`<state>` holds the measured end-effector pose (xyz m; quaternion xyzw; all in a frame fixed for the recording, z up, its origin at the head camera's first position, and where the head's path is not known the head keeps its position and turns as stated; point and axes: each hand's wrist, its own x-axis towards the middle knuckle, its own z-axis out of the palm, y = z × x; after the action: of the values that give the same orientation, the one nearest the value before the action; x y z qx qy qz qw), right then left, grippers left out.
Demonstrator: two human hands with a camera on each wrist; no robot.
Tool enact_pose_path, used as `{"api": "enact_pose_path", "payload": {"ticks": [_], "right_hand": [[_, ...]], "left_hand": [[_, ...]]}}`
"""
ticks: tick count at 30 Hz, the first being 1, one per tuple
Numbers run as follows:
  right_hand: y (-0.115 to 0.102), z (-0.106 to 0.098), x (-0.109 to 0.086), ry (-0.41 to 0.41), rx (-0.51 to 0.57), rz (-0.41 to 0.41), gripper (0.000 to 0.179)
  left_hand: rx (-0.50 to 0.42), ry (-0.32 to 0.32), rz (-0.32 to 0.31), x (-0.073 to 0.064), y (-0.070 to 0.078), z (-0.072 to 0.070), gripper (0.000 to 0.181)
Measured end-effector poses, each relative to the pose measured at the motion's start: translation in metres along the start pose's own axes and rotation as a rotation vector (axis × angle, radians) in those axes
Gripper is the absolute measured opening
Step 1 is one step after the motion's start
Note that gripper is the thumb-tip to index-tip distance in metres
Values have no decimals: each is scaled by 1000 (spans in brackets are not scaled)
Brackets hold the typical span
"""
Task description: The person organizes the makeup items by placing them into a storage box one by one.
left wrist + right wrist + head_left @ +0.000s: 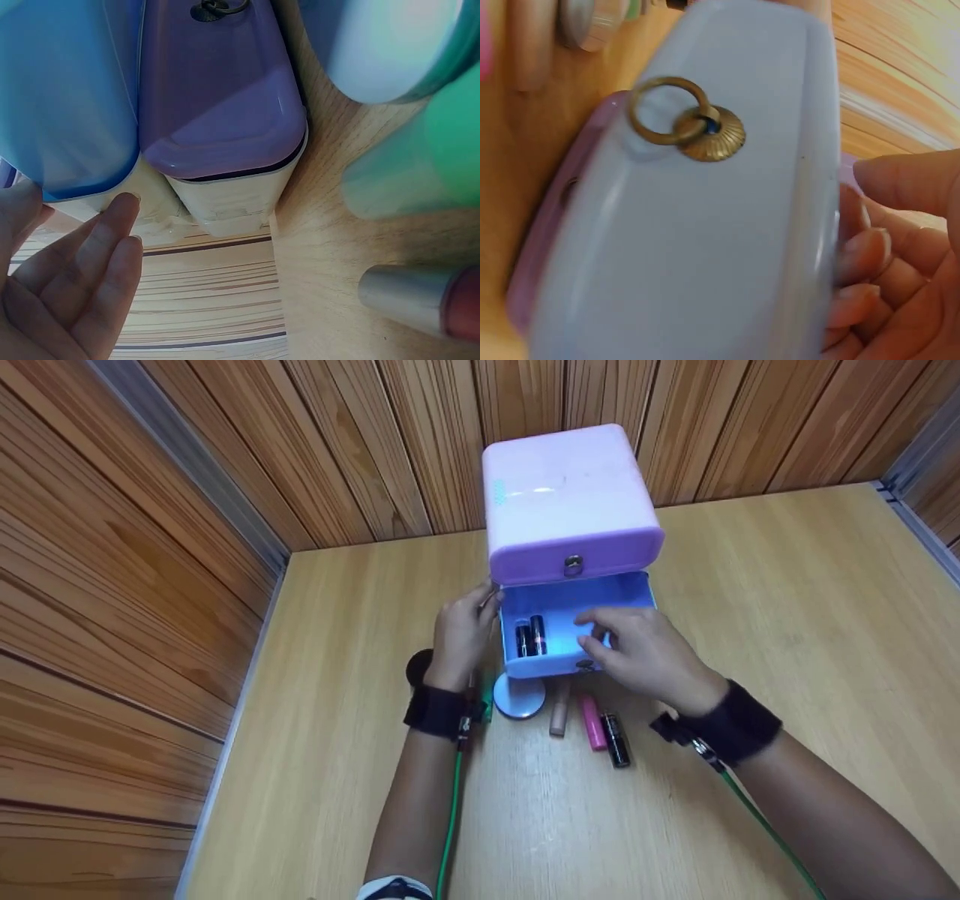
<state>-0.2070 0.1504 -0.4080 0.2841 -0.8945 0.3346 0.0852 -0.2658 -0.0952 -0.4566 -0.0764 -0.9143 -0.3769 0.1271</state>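
Observation:
A small pink and purple drawer chest (pixel 570 495) stands near the back wall, its blue-lit drawer (pixel 546 666) pulled out. Two short dark lipstick-like tubes (pixel 538 636) stand side by side in the drawer's left part. My left hand (pixel 459 639) is at the drawer's left side; in the left wrist view its fingertips (pixel 124 206) reach the chest's pale side. Over the drawer's right half hovers my right hand (pixel 649 656), fingers loosely bent, with nothing seen between them. The right wrist view has its fingers beside the drawer front's rim, near a brass ring pull (pixel 667 112).
In front of the drawer lie a round pale compact (pixel 519 697), a beige tube (pixel 559 711), a pink tube (pixel 592 724) and a black tube (pixel 616 741). A round black item (pixel 418 666) and a green tube (pixel 420 157) are near my left wrist. Wood-panelled walls (pixel 420 442) bound the table.

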Motion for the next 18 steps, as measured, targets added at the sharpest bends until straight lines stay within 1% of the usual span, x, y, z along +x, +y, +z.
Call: {"api": "enact_pose_path", "payload": {"ticks": [5, 7, 8, 10, 12, 15, 17, 18], "right_hand": [[4, -3, -33, 70, -39, -163, 8], [6, -2, -46, 66, -55, -192, 8], [8, -1, -51, 51, -64, -187, 9], [12, 2, -60, -11, -89, -136, 12], [17, 5, -68, -116, -101, -46, 20], [25, 12, -75, -283, -82, 99, 43], [28, 17, -78, -371, -62, 184, 59], [29, 20, -79, -402, -55, 212, 65]], "left_hand": [[18, 10, 20, 0, -2, 1, 33], [32, 18, 32, 0, -2, 2, 33], [41, 25, 39, 0, -2, 2, 33], [52, 36, 46, 0, -3, 2, 33], [48, 33, 41, 0, -2, 2, 34], [35, 23, 26, 0, -2, 2, 35], [24, 20, 23, 0, -2, 2, 35], [20, 21, 24, 0, -2, 2, 35]]}}
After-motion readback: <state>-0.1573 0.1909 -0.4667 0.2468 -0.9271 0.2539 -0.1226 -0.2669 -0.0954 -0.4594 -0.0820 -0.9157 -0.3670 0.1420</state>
